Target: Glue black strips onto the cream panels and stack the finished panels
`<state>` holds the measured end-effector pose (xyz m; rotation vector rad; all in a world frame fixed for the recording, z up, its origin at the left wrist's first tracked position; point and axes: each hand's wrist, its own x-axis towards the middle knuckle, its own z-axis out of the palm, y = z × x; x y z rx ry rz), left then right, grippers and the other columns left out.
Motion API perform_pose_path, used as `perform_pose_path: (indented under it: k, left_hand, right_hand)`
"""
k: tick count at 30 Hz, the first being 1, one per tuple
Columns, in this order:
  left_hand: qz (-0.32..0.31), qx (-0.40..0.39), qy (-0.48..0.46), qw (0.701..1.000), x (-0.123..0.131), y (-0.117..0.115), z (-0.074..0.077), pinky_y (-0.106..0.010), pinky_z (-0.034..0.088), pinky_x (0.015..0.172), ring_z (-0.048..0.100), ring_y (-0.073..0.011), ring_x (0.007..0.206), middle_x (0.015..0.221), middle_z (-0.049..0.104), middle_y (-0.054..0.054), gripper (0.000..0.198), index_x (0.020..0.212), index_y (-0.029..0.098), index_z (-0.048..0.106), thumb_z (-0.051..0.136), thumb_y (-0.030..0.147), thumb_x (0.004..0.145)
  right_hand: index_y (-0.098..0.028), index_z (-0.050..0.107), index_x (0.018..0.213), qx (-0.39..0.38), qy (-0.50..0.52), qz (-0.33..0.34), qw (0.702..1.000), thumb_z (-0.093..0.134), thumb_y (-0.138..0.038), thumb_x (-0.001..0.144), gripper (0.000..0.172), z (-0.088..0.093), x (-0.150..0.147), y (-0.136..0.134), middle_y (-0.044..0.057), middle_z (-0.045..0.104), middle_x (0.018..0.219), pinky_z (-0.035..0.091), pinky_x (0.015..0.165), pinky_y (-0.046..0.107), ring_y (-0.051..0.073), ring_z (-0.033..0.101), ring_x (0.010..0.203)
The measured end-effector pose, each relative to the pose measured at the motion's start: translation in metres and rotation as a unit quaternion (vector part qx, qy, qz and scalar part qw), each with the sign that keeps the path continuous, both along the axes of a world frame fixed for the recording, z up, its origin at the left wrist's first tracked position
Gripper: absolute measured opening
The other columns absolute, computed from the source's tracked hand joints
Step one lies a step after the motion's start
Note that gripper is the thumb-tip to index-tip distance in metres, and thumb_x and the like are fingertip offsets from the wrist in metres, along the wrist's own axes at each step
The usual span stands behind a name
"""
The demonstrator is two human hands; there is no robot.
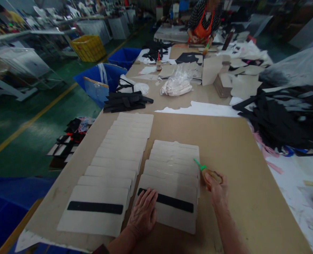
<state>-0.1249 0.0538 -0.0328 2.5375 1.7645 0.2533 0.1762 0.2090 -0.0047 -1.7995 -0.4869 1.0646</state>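
Observation:
Two rows of overlapping pale card pieces lie on a brown board (225,148). My left hand (143,211) lies flat, fingers stretched, pressing the left end of a black strip (172,201) on the nearest card of the right row (172,169). My right hand (217,187) is closed around a small glue bottle with a green nozzle (202,168), its tip over the right edge of that row. The nearest card of the left row (114,165) also carries a black strip (95,207).
A bundle of black strips (126,101) lies beyond the rows, a plastic bag (177,84) behind it. Black material (283,116) is heaped at the right. Blue bins (103,79) and a yellow crate (89,47) stand on the floor at left. Another person in an orange apron (204,24) works at the far end.

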Motion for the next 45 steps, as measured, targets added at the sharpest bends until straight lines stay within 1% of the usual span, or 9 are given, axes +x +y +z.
perform_pose_path:
  k: [5, 11, 18, 24, 30, 34, 38, 45]
  left_hand:
    - [-0.003, 0.002, 0.006, 1.000, 0.000, 0.001, 0.001, -0.047, 0.029, 0.117, 0.032, -0.0271, 0.143, 0.149, 0.044, -0.008, 0.065, 0.149, 0.015, 0.034, 0.048, 0.016, 0.085]
    - [-0.005, 0.012, -0.001, 1.000, -0.001, 0.001, 0.003, -0.045, 0.030, 0.117, 0.033, -0.0259, 0.142, 0.149, 0.044, -0.008, 0.065, 0.148, 0.015, 0.035, 0.048, 0.016, 0.085]
    - [0.001, 0.006, 0.004, 1.000, 0.001, 0.002, 0.005, -0.044, 0.029, 0.117, 0.033, -0.0249, 0.142, 0.150, 0.044, -0.007, 0.063, 0.148, 0.015, 0.036, 0.047, 0.016, 0.086]
    - [0.001, -0.004, -0.009, 1.000, 0.000, 0.001, 0.007, -0.044, 0.027, 0.118, 0.031, -0.0255, 0.143, 0.151, 0.043, -0.006, 0.065, 0.149, 0.015, 0.034, 0.047, 0.016, 0.085]
    - [-0.002, -0.007, -0.005, 1.000, 0.000, 0.001, 0.008, -0.044, 0.025, 0.119, 0.030, -0.0258, 0.143, 0.152, 0.041, -0.005, 0.065, 0.149, 0.015, 0.035, 0.047, 0.018, 0.085]
    - [-0.001, -0.012, -0.020, 1.000, -0.001, 0.000, 0.008, -0.044, 0.028, 0.118, 0.033, -0.0261, 0.142, 0.151, 0.042, -0.006, 0.065, 0.149, 0.016, 0.035, 0.047, 0.018, 0.085]
    - [-0.002, -0.017, -0.017, 1.000, -0.001, 0.000, 0.007, -0.046, 0.032, 0.117, 0.033, -0.0265, 0.142, 0.152, 0.041, -0.007, 0.065, 0.150, 0.016, 0.033, 0.047, 0.019, 0.086]
    - [-0.002, -0.030, -0.016, 0.999, -0.001, 0.000, 0.008, -0.048, 0.033, 0.116, 0.032, -0.0277, 0.143, 0.154, 0.038, -0.006, 0.069, 0.151, 0.016, 0.030, 0.047, 0.019, 0.084]
  right_hand:
    - [-0.023, 0.054, 0.104, 0.010, 0.009, 0.002, 1.000, 0.086, -0.049, 0.048, 0.070, 0.005, -0.010, -0.001, -0.002, 0.065, 0.078, 0.043, 0.039, 0.025, 0.016, 0.058, 0.057]
    - [-0.022, 0.055, 0.102, 0.015, 0.012, 0.015, 1.000, 0.084, -0.050, 0.048, 0.068, 0.011, -0.029, 0.005, -0.005, 0.061, 0.064, 0.038, 0.037, 0.024, 0.014, 0.052, 0.047]
    - [-0.021, 0.059, 0.101, -0.012, -0.029, 0.055, 0.998, 0.084, -0.048, 0.048, 0.065, 0.010, -0.052, 0.013, -0.002, 0.063, 0.069, 0.041, 0.034, 0.026, 0.014, 0.053, 0.047]
    - [-0.020, 0.060, 0.102, -0.010, -0.052, 0.092, 0.994, 0.084, -0.048, 0.050, 0.063, 0.007, -0.065, 0.022, -0.001, 0.063, 0.075, 0.041, 0.034, 0.025, 0.014, 0.054, 0.048]
    - [-0.019, 0.060, 0.101, -0.012, -0.059, 0.119, 0.991, 0.084, -0.048, 0.049, 0.064, 0.003, -0.072, 0.030, -0.001, 0.062, 0.071, 0.040, 0.033, 0.024, 0.014, 0.052, 0.045]
    - [-0.019, 0.060, 0.102, -0.006, -0.058, 0.138, 0.989, 0.084, -0.047, 0.052, 0.062, 0.003, -0.075, 0.036, -0.001, 0.063, 0.072, 0.040, 0.034, 0.023, 0.013, 0.053, 0.046]
    - [-0.020, 0.061, 0.101, 0.000, -0.059, 0.156, 0.986, 0.085, -0.045, 0.050, 0.062, 0.003, -0.080, 0.041, -0.002, 0.062, 0.072, 0.039, 0.034, 0.022, 0.013, 0.053, 0.047]
    - [-0.020, 0.063, 0.101, 0.004, -0.059, 0.178, 0.982, 0.085, -0.043, 0.052, 0.059, 0.007, -0.096, 0.042, -0.002, 0.063, 0.071, 0.037, 0.035, 0.020, 0.011, 0.051, 0.046]
